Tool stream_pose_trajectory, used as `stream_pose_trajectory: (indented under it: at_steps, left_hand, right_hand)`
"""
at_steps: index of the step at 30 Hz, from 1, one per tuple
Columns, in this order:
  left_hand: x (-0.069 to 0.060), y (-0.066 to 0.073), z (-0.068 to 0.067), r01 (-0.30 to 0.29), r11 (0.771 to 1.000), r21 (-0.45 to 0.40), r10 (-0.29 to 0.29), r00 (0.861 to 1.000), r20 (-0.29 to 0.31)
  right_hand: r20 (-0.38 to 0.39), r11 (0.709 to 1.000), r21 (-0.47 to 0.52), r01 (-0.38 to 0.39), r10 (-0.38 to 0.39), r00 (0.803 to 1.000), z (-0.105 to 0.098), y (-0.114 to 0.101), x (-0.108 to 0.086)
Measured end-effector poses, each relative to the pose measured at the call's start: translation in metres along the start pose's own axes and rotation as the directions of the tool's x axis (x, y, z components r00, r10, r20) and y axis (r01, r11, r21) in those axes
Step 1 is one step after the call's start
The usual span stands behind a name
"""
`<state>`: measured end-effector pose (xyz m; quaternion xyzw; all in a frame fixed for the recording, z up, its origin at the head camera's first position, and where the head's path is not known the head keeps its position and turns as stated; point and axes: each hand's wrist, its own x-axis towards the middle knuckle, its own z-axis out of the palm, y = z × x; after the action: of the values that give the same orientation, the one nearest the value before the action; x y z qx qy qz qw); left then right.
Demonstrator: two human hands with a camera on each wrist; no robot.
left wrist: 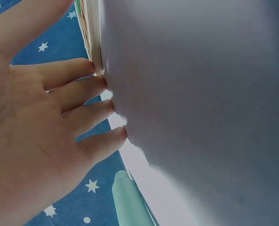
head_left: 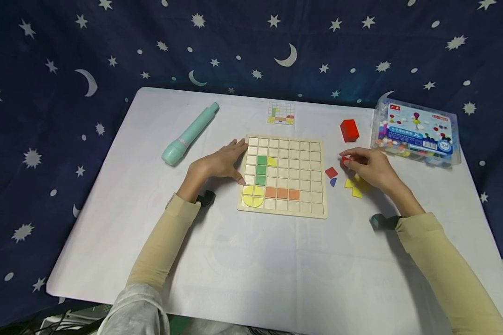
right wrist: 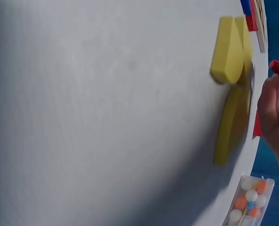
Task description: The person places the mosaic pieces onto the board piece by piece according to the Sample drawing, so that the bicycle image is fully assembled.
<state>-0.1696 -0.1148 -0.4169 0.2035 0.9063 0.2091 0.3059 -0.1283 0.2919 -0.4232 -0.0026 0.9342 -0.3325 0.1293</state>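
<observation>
A wooden grid board [head_left: 282, 214] lies on the white table, carrying a column of green squares [head_left: 261, 170], a row of orange squares [head_left: 282, 193], a yellow circle of quarter pieces [head_left: 253, 196] and one single yellow piece [head_left: 272, 161]. My left hand [head_left: 220, 162] rests at the board's left edge, fingers extended and touching it. To the right of the board, my right hand [head_left: 372, 169] pinches a small red piece [right wrist: 275, 66] between thumb and fingers. Below that hand lie several yellow pieces [head_left: 357, 191]. A flat red square [head_left: 331, 172] and a blue piece [head_left: 333, 182] lie by the board's right edge.
A small pattern card [head_left: 281, 113] lies behind the board. Further right stand a red block [head_left: 350, 130] and a clear plastic box [head_left: 417, 132] of coloured parts. A mint-green cylinder [head_left: 190, 134] lies at the left. Behind the table hangs a starry blue cloth [head_left: 243, 42].
</observation>
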Motion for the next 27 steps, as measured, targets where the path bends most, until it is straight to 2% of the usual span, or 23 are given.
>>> stream_pose_trajectory:
  at_steps: [7,14,23,27]
  left_hand:
    - [0.000,-0.002,0.001,-0.014,1.000,-0.006,0.014,1.000,0.007]
    - [0.001,-0.003,0.001,-0.008,1.000,-0.004,0.008,1.000,0.006]
    - [0.001,-0.005,0.000,-0.012,1.000,-0.007,0.012,1.000,0.009]
    - [0.001,-0.004,0.000,-0.016,1.000,-0.013,0.016,1.000,0.009]
  right_hand:
    - [0.019,0.997,0.080,-0.001,0.000,1.000,0.007,-0.008,-0.005]
    - [0.068,0.986,0.165,0.028,-0.040,0.997,0.017,-0.026,-0.011]
    - [0.130,0.991,0.111,0.070,-0.084,0.988,0.034,-0.042,-0.013]
    - [0.172,0.989,0.119,0.090,-0.110,0.979,0.040,-0.046,-0.013]
